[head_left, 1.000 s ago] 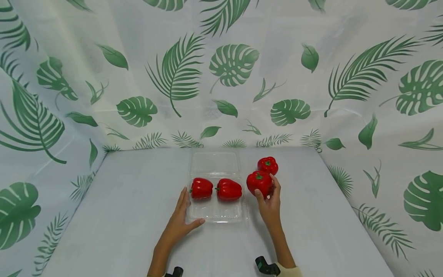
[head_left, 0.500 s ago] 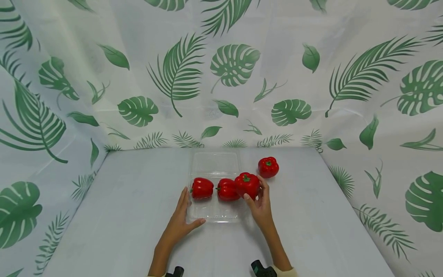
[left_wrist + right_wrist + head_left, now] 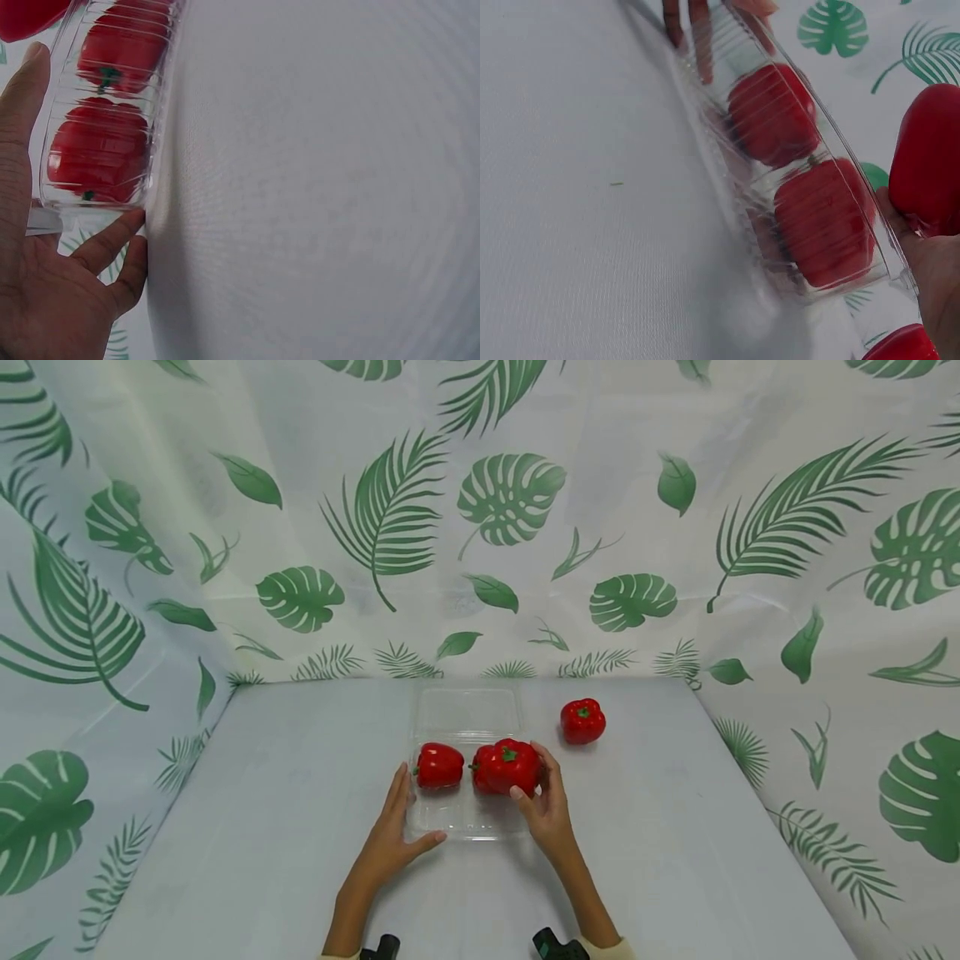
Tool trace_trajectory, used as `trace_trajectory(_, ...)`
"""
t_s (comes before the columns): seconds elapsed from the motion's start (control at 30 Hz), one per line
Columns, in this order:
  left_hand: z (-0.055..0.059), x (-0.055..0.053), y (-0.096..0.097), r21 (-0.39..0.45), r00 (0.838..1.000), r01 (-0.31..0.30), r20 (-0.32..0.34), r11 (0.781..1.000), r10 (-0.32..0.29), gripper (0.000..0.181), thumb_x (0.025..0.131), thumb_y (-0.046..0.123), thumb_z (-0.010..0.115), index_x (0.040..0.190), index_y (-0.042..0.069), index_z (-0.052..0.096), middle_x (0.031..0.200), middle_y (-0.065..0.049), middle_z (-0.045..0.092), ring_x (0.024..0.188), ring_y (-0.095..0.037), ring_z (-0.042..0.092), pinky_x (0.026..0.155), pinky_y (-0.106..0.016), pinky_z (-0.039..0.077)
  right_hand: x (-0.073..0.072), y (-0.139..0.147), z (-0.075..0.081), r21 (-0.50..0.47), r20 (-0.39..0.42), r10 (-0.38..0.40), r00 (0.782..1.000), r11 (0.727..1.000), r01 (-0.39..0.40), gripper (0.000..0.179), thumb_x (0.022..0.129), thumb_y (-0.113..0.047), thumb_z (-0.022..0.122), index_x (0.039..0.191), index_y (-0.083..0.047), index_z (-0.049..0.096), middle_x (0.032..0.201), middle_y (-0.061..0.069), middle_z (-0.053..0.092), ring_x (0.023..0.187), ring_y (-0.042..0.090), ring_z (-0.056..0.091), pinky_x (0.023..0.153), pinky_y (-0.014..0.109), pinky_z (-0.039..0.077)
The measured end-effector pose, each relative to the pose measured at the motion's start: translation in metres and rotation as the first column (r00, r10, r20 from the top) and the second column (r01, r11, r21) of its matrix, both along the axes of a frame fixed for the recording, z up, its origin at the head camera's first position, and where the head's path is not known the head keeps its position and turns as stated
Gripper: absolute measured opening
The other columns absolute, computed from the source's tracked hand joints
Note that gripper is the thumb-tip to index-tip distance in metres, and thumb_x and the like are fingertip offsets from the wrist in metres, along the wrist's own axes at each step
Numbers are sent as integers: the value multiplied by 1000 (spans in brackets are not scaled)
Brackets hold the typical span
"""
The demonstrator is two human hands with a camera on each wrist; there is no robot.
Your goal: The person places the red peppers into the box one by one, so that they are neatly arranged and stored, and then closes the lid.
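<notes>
A clear plastic clamshell box (image 3: 465, 828) lies with its lid (image 3: 467, 710) folded back. Two red bell peppers sit in its far half: a left pepper (image 3: 439, 766) and a right pepper (image 3: 483, 770), the latter partly hidden. My right hand (image 3: 550, 814) grips a third red bell pepper (image 3: 513, 766), green stem up, above the box's right side; the right wrist view shows this held pepper (image 3: 930, 161) higher than the box wall. My left hand (image 3: 386, 839) rests along the box's left side, fingers straight and thumb spread at the near corner, fingertips at the wall in the left wrist view.
Another red bell pepper (image 3: 582, 722) stands on the white tabletop (image 3: 637, 827), to the right behind the box. A leaf-printed curtain (image 3: 420, 527) rises behind the table and along both sides. A tiny green scrap (image 3: 616, 184) shows in the right wrist view.
My right hand has carried its pepper leftward from beside the box to over its right side, now overlapping the right pepper there. The left hand has stayed against the box.
</notes>
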State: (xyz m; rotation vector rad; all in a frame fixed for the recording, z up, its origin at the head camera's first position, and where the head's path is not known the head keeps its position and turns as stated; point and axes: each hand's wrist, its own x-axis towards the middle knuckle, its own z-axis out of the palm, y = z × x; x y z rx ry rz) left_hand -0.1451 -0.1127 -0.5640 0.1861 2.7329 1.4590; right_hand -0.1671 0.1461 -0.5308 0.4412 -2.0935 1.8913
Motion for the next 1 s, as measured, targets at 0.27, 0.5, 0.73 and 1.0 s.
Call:
trace_trajectory(0.27, -1, 1, -1, 13, 1000, 8, -26, 1000, -8, 112, 76, 48, 79, 159, 21, 8, 166, 6, 5, 147, -32, 30, 111, -59, 33, 2, -8, 2, 175, -33, 53, 998, 983, -46, 77, 83, -8, 76, 148, -15, 37, 143, 8, 47, 130, 9, 46, 95, 35, 55)
trace_trajectory(0.5, -1, 1, -2, 21, 998, 21, -59, 1000, -20, 110, 77, 45, 79, 158, 16, 11, 166, 3, 6, 148, -33, 26, 112, -58, 32, 0, -17, 0, 286, -148, 98, 984, 957, -53, 73, 82, -12, 77, 145, -13, 40, 141, 7, 49, 127, 17, 51, 91, 37, 58)
trace_trajectory(0.73, -1, 0, -3, 29, 997, 31, -74, 999, -29, 111, 77, 45, 80, 158, 14, 11, 166, 2, 5, 146, -35, 29, 111, -57, 33, -2, -25, -3, 341, -184, 102, 978, 939, -33, 76, 79, -16, 80, 144, -9, 41, 142, 10, 50, 130, 20, 50, 101, 34, 52)
trace_trajectory(1.0, -4, 0, -4, 22, 994, 44, -101, 999, -42, 110, 78, 46, 79, 158, 14, 10, 166, 1, 5, 144, -37, 32, 109, -59, 36, 1, -36, 3, 394, -157, 71, 985, 919, -3, 76, 78, -26, 82, 141, -10, 42, 140, 6, 51, 128, 24, 50, 100, 45, 53)
